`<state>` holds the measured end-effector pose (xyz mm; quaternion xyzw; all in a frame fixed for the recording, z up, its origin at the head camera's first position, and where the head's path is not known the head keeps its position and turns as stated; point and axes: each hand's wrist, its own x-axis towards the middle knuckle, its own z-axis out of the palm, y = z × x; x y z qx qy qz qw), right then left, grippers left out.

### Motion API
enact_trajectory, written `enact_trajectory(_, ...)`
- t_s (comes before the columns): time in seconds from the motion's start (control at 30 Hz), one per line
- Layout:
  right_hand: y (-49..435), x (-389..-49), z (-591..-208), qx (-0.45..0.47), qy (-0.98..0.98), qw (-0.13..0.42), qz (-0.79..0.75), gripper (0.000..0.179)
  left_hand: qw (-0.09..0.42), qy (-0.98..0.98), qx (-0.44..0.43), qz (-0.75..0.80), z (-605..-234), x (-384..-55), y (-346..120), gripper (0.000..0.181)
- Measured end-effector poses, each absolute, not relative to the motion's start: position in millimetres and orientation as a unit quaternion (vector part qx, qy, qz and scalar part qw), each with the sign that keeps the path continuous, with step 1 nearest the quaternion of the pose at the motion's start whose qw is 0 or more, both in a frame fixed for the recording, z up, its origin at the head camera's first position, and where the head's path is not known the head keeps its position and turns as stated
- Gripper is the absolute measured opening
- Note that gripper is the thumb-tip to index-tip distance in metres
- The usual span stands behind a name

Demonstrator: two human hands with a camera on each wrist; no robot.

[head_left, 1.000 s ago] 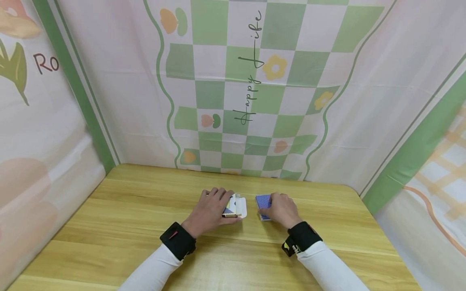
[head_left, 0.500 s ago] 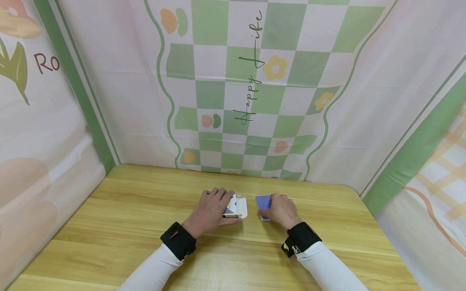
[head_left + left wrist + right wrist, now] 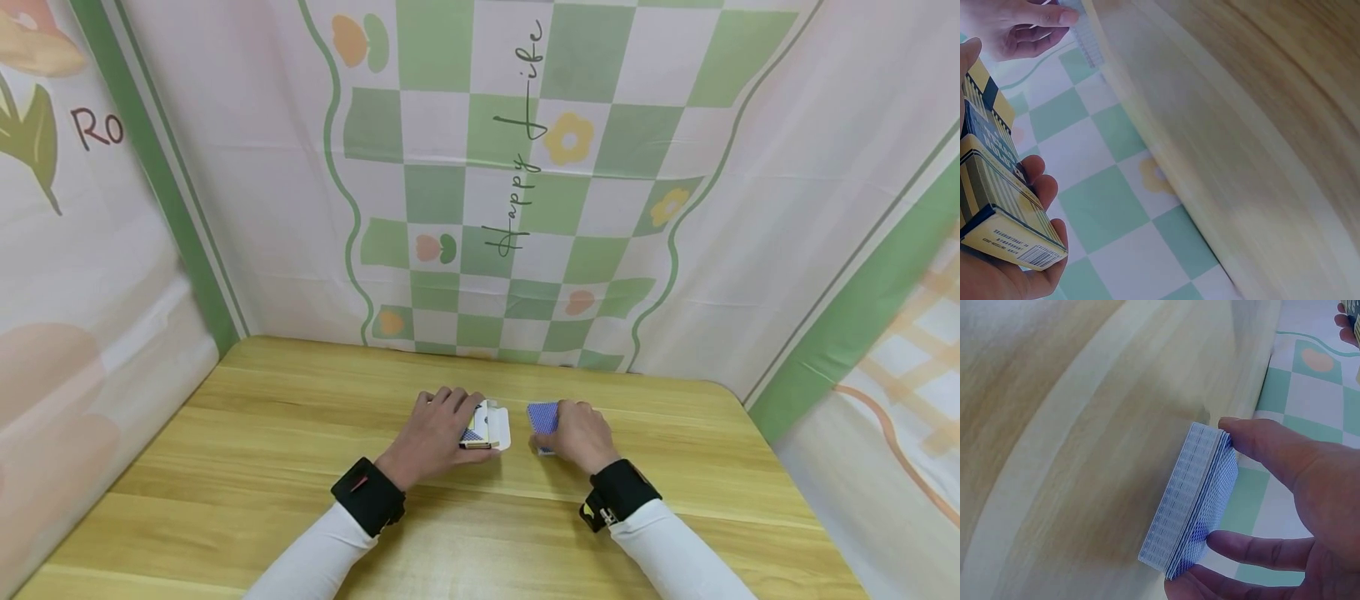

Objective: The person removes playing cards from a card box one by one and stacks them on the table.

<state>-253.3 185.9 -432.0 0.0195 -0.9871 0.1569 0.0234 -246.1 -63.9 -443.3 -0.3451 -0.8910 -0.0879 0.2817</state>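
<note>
My left hand [image 3: 431, 437] grips a playing card box [image 3: 477, 429] near the middle of the table, its white end flap folded out to the right. In the left wrist view the card box [image 3: 1004, 206] is yellow and dark blue with a barcode on one end, and fingers wrap its side. A short gap to the right, my right hand [image 3: 583, 435] pinches a blue-backed deck of cards [image 3: 543, 418] at the ends. In the right wrist view, a few top cards sit slightly apart from the rest of the deck [image 3: 1182, 494], with the thumb at one end and fingers at the other.
Both hands work over a wooden table [image 3: 262, 467]. A printed curtain [image 3: 495, 183] with green checks hangs behind its far edge, and more cloth hangs at both sides. Each wrist wears a black strap [image 3: 367, 497].
The top of the deck under my right hand has turned slightly askew. My left hand and the card box have stayed in place.
</note>
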Motion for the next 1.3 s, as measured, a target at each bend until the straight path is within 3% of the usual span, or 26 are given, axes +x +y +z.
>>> enact_trajectory(0.27,185,-249,-426,0.021,-0.99,0.042,0.134,0.064,0.269,-0.894,-0.344,-0.101,-443,-244,-63,0.077)
enact_trajectory(0.6,166,-241,-398,0.128,-0.927,0.162,0.312,0.011,0.26,-0.892,-0.335,-0.158,-439,-243,-60,0.076)
enact_trajectory(0.93,148,-232,-391,0.206,-0.888,0.052,0.407,0.012,0.297,-0.877,-0.353,-0.137,-437,-244,-57,0.072)
enact_trajectory(1.3,141,-232,-399,0.168,-0.91,0.048,0.375,0.017,0.345,-0.854,-0.379,-0.094,-436,-246,-56,0.074)
